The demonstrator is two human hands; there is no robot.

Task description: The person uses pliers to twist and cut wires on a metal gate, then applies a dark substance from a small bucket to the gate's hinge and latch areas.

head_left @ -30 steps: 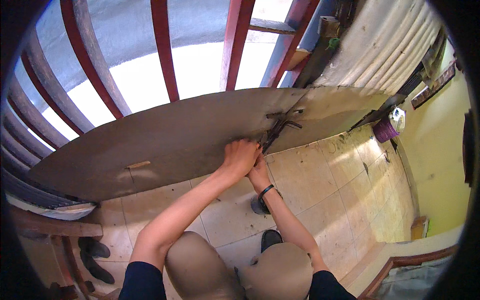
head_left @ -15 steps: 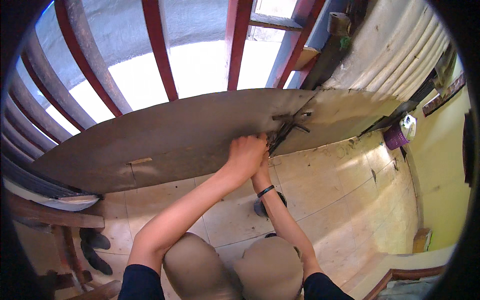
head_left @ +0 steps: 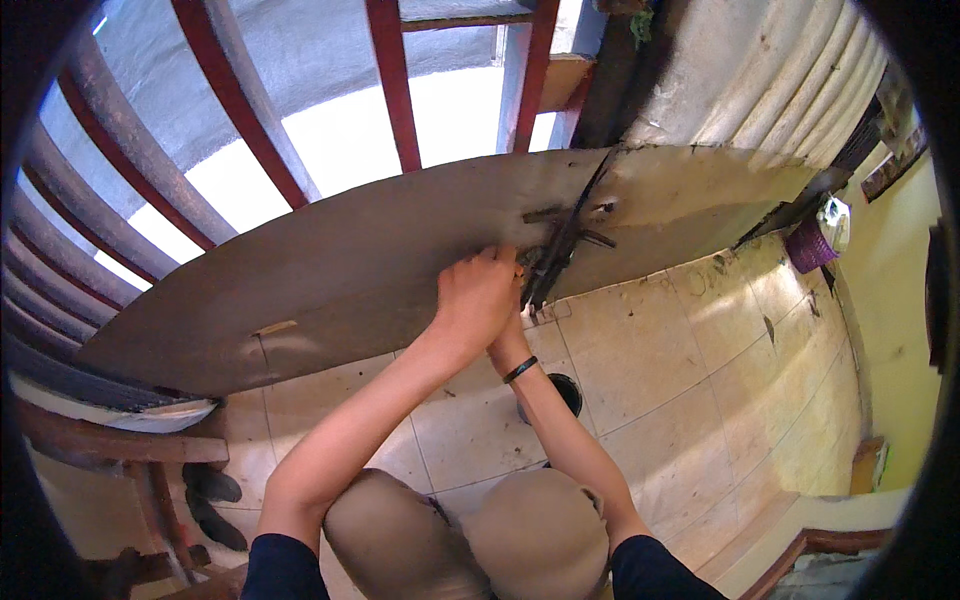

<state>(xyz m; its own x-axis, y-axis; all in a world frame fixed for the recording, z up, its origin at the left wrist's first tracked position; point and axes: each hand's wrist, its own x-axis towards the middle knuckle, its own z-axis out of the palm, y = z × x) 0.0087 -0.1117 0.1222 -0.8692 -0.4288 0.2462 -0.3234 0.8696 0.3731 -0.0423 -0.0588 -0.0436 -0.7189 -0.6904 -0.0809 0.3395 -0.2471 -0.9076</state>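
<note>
My left hand (head_left: 478, 290) is closed, knuckles up, against the dark metal panel (head_left: 345, 285) of a low gate, just left of its latch (head_left: 562, 245). What it grips, if anything, is hidden under its fingers. My right hand (head_left: 509, 340), with a black band (head_left: 520, 370) at the wrist, reaches up beside and partly behind the left one. Its fingers are mostly covered, so their hold does not show. The latch has dark bars and a short handle along the seam between two panels.
Dark red bars (head_left: 393, 85) rise above the panel. Below my right forearm a dark round container (head_left: 566, 393) stands on the tiled floor (head_left: 640, 360). A purple basket (head_left: 811, 247) sits by the yellow wall at right. Dark footwear (head_left: 212, 505) lies near a wooden frame (head_left: 160, 440) at left.
The view has shifted, so the bars and floor sit further right in it. Both hands stay together beside the latch, slightly left of and higher than before in the picture.
</note>
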